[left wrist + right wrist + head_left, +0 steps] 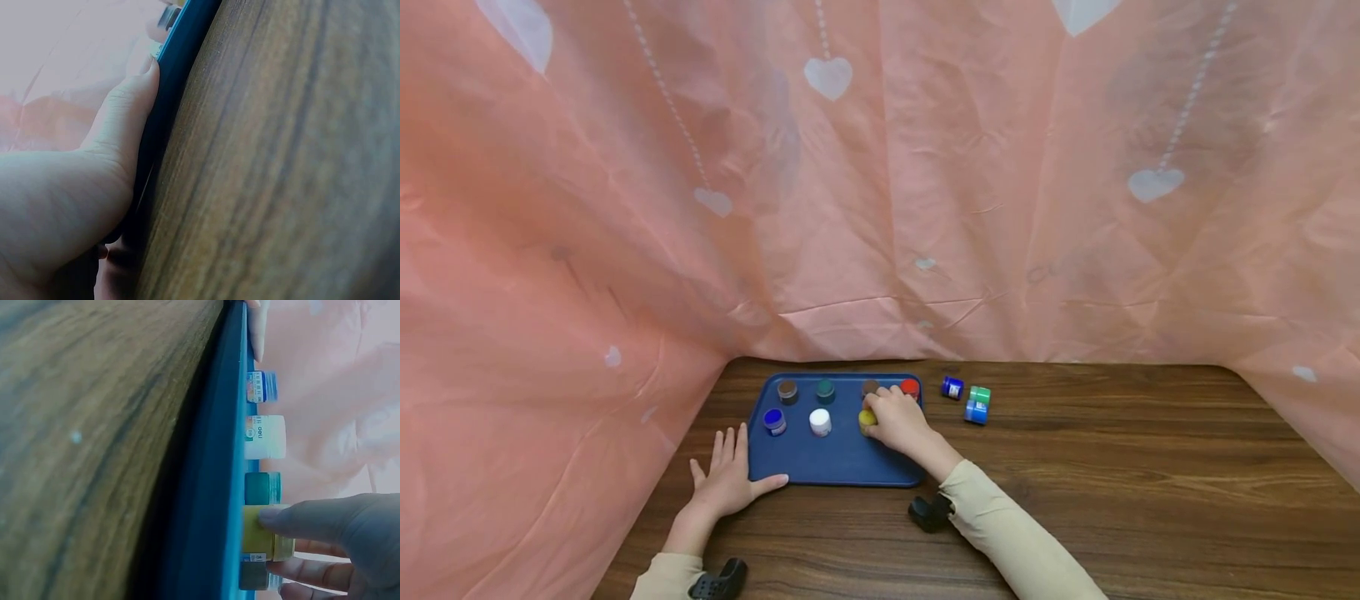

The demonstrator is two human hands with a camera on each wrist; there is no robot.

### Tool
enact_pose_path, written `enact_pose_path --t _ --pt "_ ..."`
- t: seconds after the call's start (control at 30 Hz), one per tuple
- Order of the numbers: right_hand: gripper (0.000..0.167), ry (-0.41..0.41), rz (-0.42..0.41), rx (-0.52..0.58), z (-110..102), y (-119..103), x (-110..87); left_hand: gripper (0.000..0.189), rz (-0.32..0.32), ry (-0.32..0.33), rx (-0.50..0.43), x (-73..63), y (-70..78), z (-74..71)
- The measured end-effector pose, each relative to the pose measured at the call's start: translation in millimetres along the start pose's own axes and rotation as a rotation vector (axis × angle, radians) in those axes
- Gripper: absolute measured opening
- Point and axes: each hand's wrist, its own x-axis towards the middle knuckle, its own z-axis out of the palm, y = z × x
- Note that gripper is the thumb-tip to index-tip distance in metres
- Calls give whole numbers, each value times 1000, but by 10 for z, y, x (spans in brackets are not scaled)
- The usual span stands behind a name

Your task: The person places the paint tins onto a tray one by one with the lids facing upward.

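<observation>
At far left on the wooden worktop [1150, 450], left hand [726, 479]: grip spread wide with nothing held, fingers by the left rim of the blue tray [835, 468], thumb at its front rim. Next, on the tray, dark blue jar [775, 422] with brown jar [787, 392] behind, then white jar [820, 422] with green jar [825, 392] behind. Farther right in the front row, yellow jar [866, 418], upright within right hand [898, 421]: grip narrowed to the jar's width, pinching it between thumb and fingers. Behind, second brown jar [870, 387], partly covered; near the back-right corner, red jar [910, 387]. Off the tray, second dark blue jar [952, 387], then bright green jar [980, 395] just behind light blue jar [977, 412].
</observation>
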Motion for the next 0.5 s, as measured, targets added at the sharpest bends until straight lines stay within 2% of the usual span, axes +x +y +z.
enact_pose_path --t 0.23,0.5 --pt "41 -8 -19 26 -16 66 -83 133 1 2 3 10 6 10" --pt "38 30 -56 43 -57 254 -249 133 -3 -1 -3 13 -6 1"
